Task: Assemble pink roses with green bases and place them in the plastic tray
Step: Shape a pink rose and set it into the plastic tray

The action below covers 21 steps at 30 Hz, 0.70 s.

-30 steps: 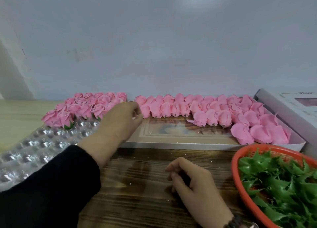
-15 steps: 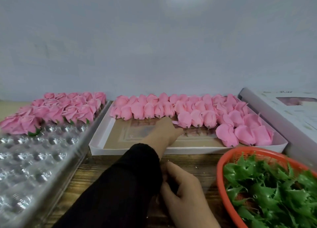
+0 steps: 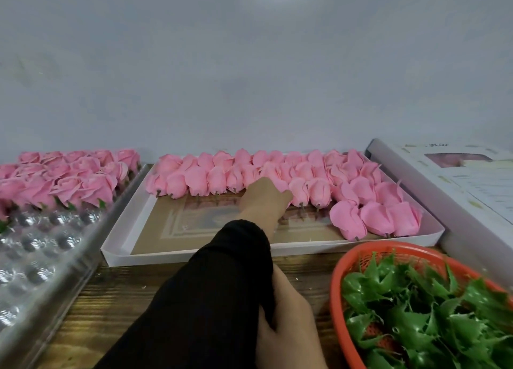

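Two hands show. Left hand [image 3: 263, 202] reaches among pink roses [image 3: 299, 191], fingers hidden, grasp unclear. Right hand [image 3: 288, 321] rests loosely curled on the table [image 3: 111, 313].

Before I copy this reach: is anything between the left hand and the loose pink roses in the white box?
Nothing visible. The left hand has crossed the white box over its bare cardboard floor and already touches the front row of pink roses; its fingertips are hidden among the petals. The right hand rests on the table, nearer the camera.

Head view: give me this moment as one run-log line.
left hand: reaching into white box, on loose pink roses | right hand: low beside sleeve, grip hidden | plastic tray: partly filled
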Motion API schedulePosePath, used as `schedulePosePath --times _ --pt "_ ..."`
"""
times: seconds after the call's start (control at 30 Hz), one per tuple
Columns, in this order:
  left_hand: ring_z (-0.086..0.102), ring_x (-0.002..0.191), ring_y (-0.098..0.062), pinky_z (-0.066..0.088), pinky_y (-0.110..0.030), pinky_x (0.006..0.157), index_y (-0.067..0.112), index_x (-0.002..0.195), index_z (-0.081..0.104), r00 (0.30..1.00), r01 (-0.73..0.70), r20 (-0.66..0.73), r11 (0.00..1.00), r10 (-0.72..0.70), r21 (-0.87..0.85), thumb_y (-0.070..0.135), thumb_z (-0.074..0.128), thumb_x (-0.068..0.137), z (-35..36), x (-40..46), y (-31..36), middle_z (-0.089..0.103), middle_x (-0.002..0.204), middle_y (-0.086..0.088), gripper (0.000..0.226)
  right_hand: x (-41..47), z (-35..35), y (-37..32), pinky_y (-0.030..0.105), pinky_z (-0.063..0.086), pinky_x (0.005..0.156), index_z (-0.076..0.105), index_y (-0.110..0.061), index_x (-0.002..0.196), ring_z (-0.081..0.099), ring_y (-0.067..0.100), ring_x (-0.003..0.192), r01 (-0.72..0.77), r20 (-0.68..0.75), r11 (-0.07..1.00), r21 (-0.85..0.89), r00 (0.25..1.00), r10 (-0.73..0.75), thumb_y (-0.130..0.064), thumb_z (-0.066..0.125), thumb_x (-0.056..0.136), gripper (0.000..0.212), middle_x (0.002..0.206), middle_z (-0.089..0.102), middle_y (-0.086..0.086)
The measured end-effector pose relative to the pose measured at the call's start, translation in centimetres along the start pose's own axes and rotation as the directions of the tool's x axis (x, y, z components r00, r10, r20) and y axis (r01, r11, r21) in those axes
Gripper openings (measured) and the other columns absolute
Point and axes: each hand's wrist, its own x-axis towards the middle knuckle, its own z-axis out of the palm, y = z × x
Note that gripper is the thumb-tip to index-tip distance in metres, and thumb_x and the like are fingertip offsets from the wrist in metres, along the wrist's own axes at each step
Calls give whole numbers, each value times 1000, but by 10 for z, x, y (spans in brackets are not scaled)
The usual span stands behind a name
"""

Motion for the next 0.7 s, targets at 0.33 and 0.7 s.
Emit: schedulePosePath --times 0.33,0.7 --pt "46 52 -14 34 -18 44 3 83 56 995 89 27 699 -99 -709 17 54 86 -38 -30 -15 52 66 -7 14 -4 4 3 22 46 69 54 -37 75 57 5 66 68 18 997 -47 998 -67 1 50 80 38 73 64 -9" --pt "54 72 -21 45 -37 71 14 76 74 999 -21 3 519 45 -854 32 69 57 -87 -177 -85 64 78 -12 26 -4 10 -1 28 52 59 65 -18 87 64 17 59 72 -62 981 182 996 -61 -20 44 93 22 72 67 8"
